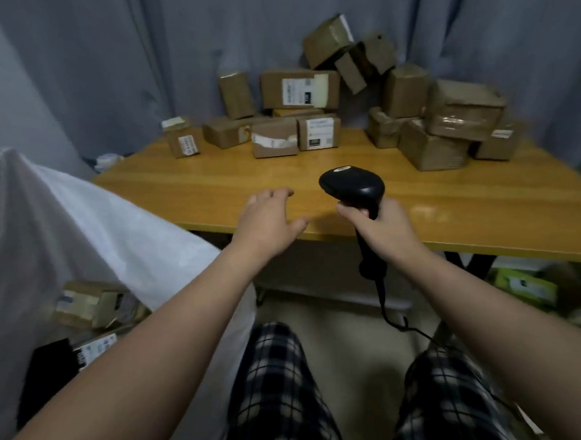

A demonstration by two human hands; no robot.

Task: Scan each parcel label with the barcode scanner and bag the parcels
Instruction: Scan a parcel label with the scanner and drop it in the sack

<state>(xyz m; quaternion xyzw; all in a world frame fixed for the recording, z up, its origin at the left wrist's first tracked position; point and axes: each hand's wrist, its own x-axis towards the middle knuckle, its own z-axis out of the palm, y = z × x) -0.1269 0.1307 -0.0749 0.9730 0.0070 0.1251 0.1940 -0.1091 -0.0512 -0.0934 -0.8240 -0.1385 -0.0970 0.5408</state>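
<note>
The fingers (346,213) of the right hand (383,226) are curled round the handle of the scanner (351,183), gripping it upright over the counter's near edge, with its black head tipped toward the far side of the counter (450,204). A cable (384,302) hangs from the foot of the handle, below that near edge. The left hand (265,221) is palm down over the same edge, further left along it. Its fingers are straight, loosely spread and hold nothing. Whether it touches the wood cannot be told. The parcels (318,131), brown boxes wrapped in tape, some with white labels showing, lie along the counter's far edge: a low cluster at the far middle and left, and a taller, untidy heap (462,116) at the far right. A white bag (63,215) stands off the counter's left end, its cloth rising above the counter's level. Lower than the counter, on that left side, more boxes (85,303) show beside the bag; whether they lie inside it cannot be told. A grey curtain (105,61) hangs behind the counter. Plaid trousers (274,389) show below the near edge.
</note>
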